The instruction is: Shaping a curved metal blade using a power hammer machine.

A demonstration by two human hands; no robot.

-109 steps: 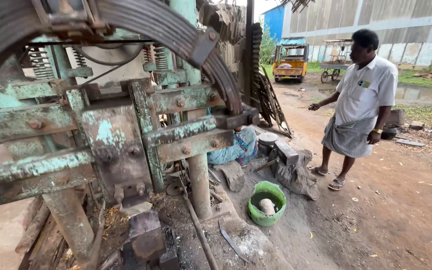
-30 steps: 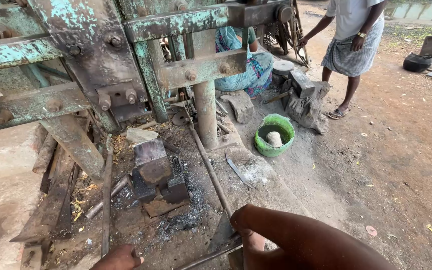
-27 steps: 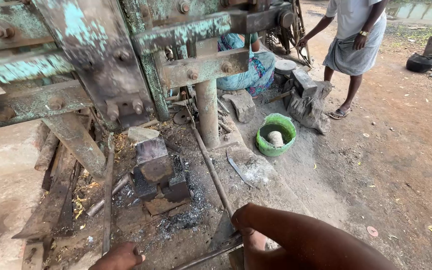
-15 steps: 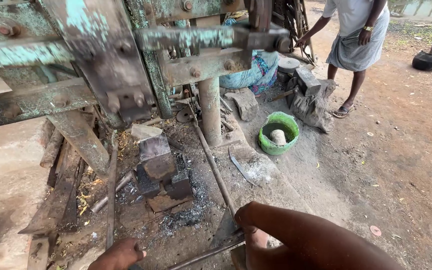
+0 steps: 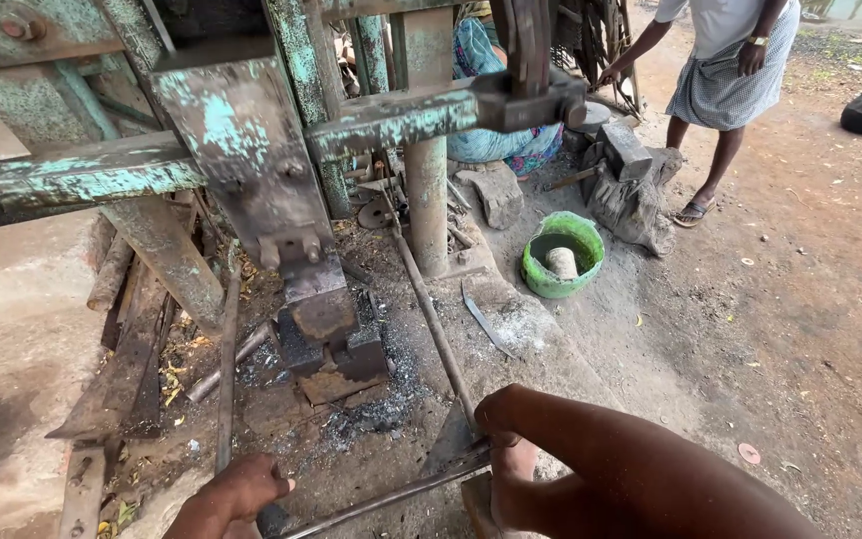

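Note:
My right hand (image 5: 499,439) is curled around the far end of a thin metal rod (image 5: 391,496) that slants low over the sooty ground. Nearer the rod's other end, my left hand (image 5: 236,494) shows at the bottom edge with bent fingers; whether it grips anything is hidden. Just beyond both hands stands a rusty power hammer: its hammer block (image 5: 319,304) rests over a dark anvil block (image 5: 336,357), under a heavy frame (image 5: 241,150) with flaking green paint.
A long bar (image 5: 433,319) and a curved blade (image 5: 481,319) lie on the ground. A green tub (image 5: 536,279) holds a pale cylinder. A person in a checked wrap (image 5: 725,85) stands at the upper right; another in blue cloth (image 5: 506,150) sits behind the machine.
The view has dropped from the machine's upper frame to the ground by the anvil. Over the last second my left hand has come slightly further into view; my right hand stays on the rod.

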